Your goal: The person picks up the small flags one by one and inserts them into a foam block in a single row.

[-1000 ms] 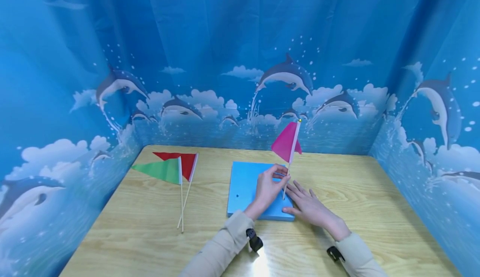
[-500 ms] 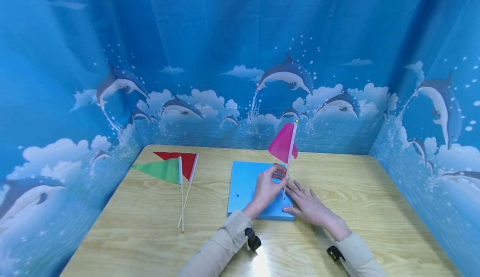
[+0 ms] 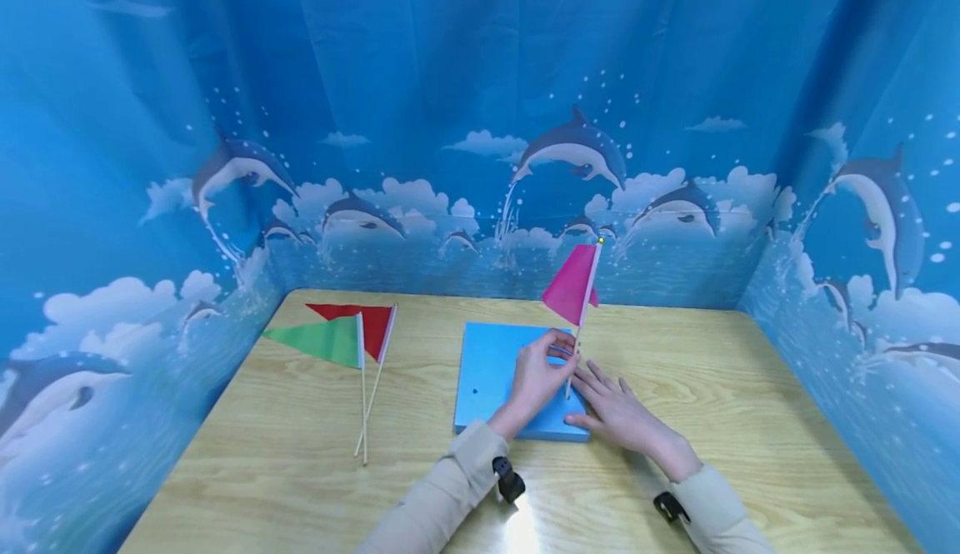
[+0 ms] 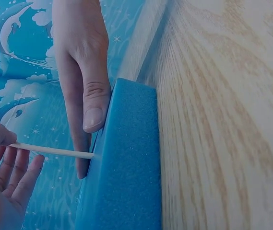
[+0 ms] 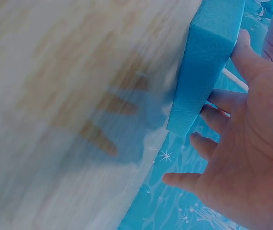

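Between thumb and fingertips my left hand (image 3: 535,379) pinches the thin wooden stick of a pink flag (image 3: 572,286). The stick's lower end meets the top of a blue foam block (image 3: 487,362) near its right side; in the left wrist view the stick (image 4: 54,150) touches the foam surface. How deep it goes in, I cannot tell. My right hand (image 3: 626,416) lies with fingers spread over the block's right edge, its thumb on top near the stick. In the right wrist view the right hand (image 5: 251,143) rests against the foam block (image 5: 206,62).
A green flag (image 3: 330,341) and a red flag (image 3: 381,329) lie on the wooden table (image 3: 262,471) at the left, their sticks crossing. A small dark hole (image 3: 475,391) shows in the block's left part. A dolphin-printed curtain (image 3: 450,121) surrounds the table's back and sides.
The pink flag's top tipped slightly left, then back to the right, while its lower end stayed at the same spot on the block. My right hand has kept still.
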Motion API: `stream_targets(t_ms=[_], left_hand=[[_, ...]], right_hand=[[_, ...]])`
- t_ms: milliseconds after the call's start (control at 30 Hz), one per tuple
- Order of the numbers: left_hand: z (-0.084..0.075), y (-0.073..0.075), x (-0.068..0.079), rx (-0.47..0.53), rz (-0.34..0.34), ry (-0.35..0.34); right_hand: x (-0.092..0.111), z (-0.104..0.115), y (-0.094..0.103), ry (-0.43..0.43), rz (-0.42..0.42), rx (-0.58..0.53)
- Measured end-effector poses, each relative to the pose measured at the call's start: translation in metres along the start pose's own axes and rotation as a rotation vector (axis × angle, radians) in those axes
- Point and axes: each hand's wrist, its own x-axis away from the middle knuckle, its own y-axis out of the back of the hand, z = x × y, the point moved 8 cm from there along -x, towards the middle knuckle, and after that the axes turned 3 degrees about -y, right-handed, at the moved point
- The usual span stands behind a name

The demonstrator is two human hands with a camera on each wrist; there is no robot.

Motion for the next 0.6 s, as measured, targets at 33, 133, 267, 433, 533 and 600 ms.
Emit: stream_targets(t_ms=[33,133,267,433,533,600], left_hand=[[-0.0001,-0.0001,0.0,0.005,0.001,0.002],[-0.0001,-0.0003,0.0001,0.009,0.005,0.005],[0.0009,-0.0003,0.0002,0.015,0.006,0.008],[0.0013,0.0001,0.0,0.015,0.003,0.009],[0.0012,0.0005,-0.0002,0.015,0.001,0.009],[0.0015,0.0007,-0.0005,0.013,0.0,0.01]], right_hand=[[0.0,0.0,0.0,0.001,0.0,0.001],[0.0004,-0.001,0.0001,-0.009,0.003,0.003],[0.0006,-0.0002,0.001,-0.002,-0.008,0.007],[0.0005,0.0003,0.0014,0.002,-0.015,0.009],[0.0005,0.0004,0.0016,-0.001,-0.012,0.005],[0.0001,0.0004,0.0011,0.0,-0.009,0.003]])
